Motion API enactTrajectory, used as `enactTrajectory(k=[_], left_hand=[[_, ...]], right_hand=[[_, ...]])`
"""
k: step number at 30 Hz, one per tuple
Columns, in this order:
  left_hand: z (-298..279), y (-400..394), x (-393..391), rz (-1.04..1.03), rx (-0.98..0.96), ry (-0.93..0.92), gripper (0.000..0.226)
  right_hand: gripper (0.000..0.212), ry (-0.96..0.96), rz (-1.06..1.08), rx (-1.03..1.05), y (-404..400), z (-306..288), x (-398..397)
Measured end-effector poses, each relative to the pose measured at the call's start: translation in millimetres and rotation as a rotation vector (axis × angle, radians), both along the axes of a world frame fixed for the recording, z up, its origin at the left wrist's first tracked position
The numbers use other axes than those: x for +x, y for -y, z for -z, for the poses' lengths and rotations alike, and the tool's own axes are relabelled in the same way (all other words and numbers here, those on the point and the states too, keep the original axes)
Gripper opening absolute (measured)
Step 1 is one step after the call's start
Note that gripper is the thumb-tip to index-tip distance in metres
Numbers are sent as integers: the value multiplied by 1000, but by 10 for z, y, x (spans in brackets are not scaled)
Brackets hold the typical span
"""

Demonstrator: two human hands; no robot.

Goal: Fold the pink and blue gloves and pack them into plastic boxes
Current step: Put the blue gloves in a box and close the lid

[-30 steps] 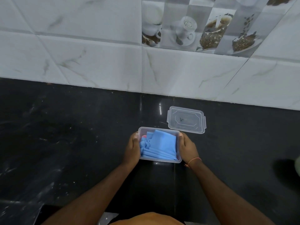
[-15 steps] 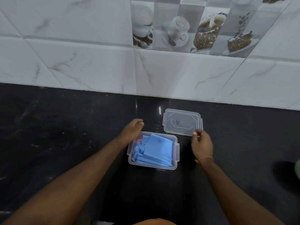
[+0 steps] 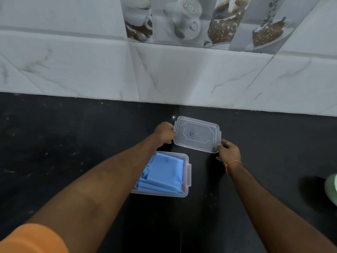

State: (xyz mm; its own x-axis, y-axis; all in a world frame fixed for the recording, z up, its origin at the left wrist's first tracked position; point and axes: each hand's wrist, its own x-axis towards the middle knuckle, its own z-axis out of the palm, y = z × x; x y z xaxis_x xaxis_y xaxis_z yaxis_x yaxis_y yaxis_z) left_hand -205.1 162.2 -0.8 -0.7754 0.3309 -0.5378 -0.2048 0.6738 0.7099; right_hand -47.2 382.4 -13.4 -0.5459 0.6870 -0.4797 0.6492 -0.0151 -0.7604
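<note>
change: both hands left box point(image 3: 187, 175), now on lid point(image 3: 197, 134), centre frame
fingers: left hand point(image 3: 165, 132), right hand point(image 3: 228, 151) clamped on lid ends
next: likely close box over blue gloves point(image 3: 162, 175)

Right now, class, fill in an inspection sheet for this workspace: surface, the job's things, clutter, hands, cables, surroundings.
Surface: black stone counter, glossy, with pale specks.
Job's things: clear plastic box open, folded blue gloves inside; clear lid off the box, behind it. Pink gloves: not visible.
Clutter: pale green object cut off at the right edge; cannot tell what it is.
Hands: left hand grips the lid's left edge; right hand grips its near right corner. Orange thread on right wrist.
Cables: nothing seen.
Surroundings: white marbled wall tiles, with a coffee-picture tile band above.
</note>
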Motion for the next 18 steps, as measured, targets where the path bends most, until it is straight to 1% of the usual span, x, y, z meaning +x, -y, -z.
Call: enactTrajectory(k=[2,4,6,7,11,13,14,15,17,18], left_hand=[[11,31,-25,-16,16,-83,20],[-71,128,-36,-59,70,-94,24],[-172,252,-57,-86,136,-106,24],[-229,321,-67,-72,138,-150,25],[-466,685,-34,55,10,-479,26],[-608,917,54,77,20,-599,25],[-687,1042,110,79,56,-613,28],[-746,1162,174,68,108,-589,34],[-825,1374,341,-2,219,-482,38],[-847,1468,440,-49,259,-426,40]], right_hand=[[26,-49,57,-67,-12,2,-10],[23,-111,109,-115,13,-4,5],[23,-193,143,-130,69,-60,20],[24,-238,158,-150,120,-114,26],[23,-397,164,-365,403,-367,32],[23,-429,155,-452,546,-490,70],[24,-441,140,-485,609,-547,98],[26,-458,113,-513,675,-605,136],[27,-477,50,-530,827,-711,228],[23,-477,29,-513,901,-740,279]])
